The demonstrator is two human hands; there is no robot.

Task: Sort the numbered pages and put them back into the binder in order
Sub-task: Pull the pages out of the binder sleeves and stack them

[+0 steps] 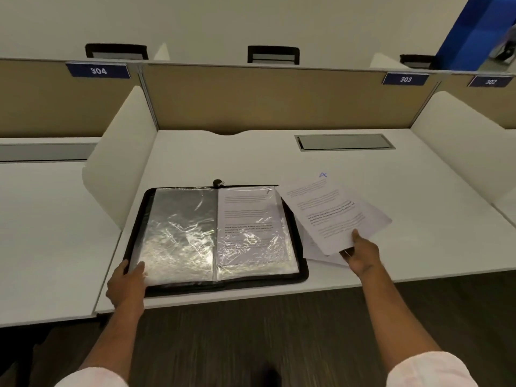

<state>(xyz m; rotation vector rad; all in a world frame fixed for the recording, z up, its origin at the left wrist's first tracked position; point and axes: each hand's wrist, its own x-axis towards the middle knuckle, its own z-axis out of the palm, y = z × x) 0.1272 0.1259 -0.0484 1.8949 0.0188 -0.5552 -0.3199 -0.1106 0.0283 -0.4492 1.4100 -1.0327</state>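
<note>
A black zip binder (303,270) lies open on the white desk, its clear plastic sleeves showing. The left sleeve (178,233) looks empty and the right sleeve (251,224) holds a printed page. My left hand (127,283) grips the binder's near left corner, thumb on the sleeve. My right hand (361,255) pinches the near edge of a printed page (332,216) marked with a blue "4" at its far corner, lifted and tilted just right of the binder. More loose pages (315,251) lie under it on the desk.
The white desk (432,219) has upright white dividers on the left (122,163) and right (460,146), and a tan panel behind. A grey cable hatch (344,142) sits at the back right. Dark floor runs along the desk's near edge.
</note>
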